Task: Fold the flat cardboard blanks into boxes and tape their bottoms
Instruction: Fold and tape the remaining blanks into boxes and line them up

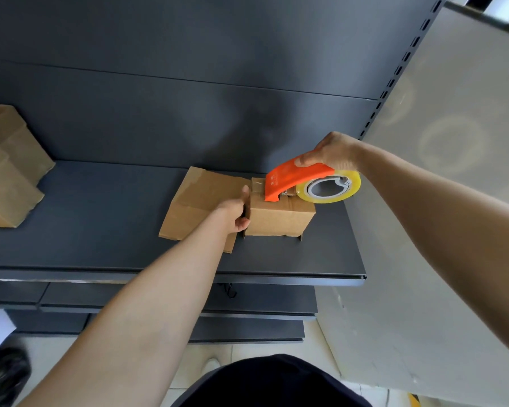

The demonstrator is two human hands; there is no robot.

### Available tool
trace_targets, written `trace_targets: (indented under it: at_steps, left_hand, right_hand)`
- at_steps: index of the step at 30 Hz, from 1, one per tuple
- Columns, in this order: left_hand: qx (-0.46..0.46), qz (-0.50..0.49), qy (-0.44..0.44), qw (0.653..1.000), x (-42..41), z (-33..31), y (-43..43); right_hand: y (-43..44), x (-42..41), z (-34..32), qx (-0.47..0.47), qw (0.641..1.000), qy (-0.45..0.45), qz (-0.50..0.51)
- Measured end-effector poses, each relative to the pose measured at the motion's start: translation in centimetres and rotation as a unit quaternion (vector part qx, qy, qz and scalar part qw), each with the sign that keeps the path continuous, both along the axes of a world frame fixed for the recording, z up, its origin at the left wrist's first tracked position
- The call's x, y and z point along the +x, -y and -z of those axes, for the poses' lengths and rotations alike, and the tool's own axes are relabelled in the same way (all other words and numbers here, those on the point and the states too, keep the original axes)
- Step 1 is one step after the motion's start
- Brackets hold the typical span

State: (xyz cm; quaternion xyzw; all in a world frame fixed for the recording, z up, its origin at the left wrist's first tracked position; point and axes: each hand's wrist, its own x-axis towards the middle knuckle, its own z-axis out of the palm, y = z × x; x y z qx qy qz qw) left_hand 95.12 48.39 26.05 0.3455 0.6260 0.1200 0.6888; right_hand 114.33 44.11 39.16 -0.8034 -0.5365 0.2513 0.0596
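**Entry: small cardboard box under the tape dispenser, dark shelf**

Box (279, 217): brown corrugated, folded up, stood on the dark grey shelf (100, 236) towards its right end, closed flaps uppermost. Small tabs of its lower flaps showed beneath the front wall.

Flat cardboard blank (193, 201): lay on the shelf just left of the box, touching it or partly beneath it; which could not be told.

Left hand (235, 211): arm reached forward from lower left, forearm bare and nearly straight. The hand gripped the box's left end, thumb laid over the top edge, fingers curled round the near corner.

Right hand (334, 155): arm came in from the right, wrist bent downward. The hand clasped the rear of the orange tape dispenser (294, 179), thumb lying along its upper side; the other fingers were hidden behind it.

Tape dispenser: tilted nose-down, front edge pressed on the box's top face near the centre seam. Its clear tape roll (329, 188) stood over the box's right end.

Folded boxes (11, 174): several, brown, grouped at the shelf's far left, well apart from the work.

Slotted upright (395, 76): ran along the right edge of the shelving's back panel.
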Motion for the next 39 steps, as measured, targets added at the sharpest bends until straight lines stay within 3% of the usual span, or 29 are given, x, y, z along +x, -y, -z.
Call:
trace_targets:
  at_steps: [3,6,9,12,23,33,39]
  left_hand:
    - [-0.016,-0.043,0.028,0.999,0.6,0.3,0.1]
    - [0.030,-0.092,-0.008,0.995,0.8,1.5,0.1]
    - [0.267,-0.096,-0.088,0.955,1.5,1.1,-0.2]
    - [0.371,-0.050,-0.023,0.927,2.5,-0.7,0.2]
    - [0.320,-0.045,0.028,0.946,3.3,-1.0,0.2]
    - [0.369,-0.002,-0.025,0.929,4.0,-1.2,-0.4]
    - [0.391,0.004,-0.060,0.918,3.8,-1.2,-1.2]
  right_hand:
    - [0.1,0.0,-0.1,0.002,1.000,0.007,-0.002]
    - [0.1,0.1,0.0,-0.003,1.000,0.007,-0.004]
    - [0.0,0.4,0.2,-0.001,1.000,0.011,-0.004]
    - [-0.2,0.5,0.2,-0.004,1.000,0.012,-0.005]
    - [0.1,1.7,0.1,-0.014,1.000,-0.015,-0.022]
    - [0.7,4.3,-0.3,-0.052,0.997,-0.040,-0.036]
    - [4.1,10.3,-1.0,-0.056,0.998,-0.011,0.028]
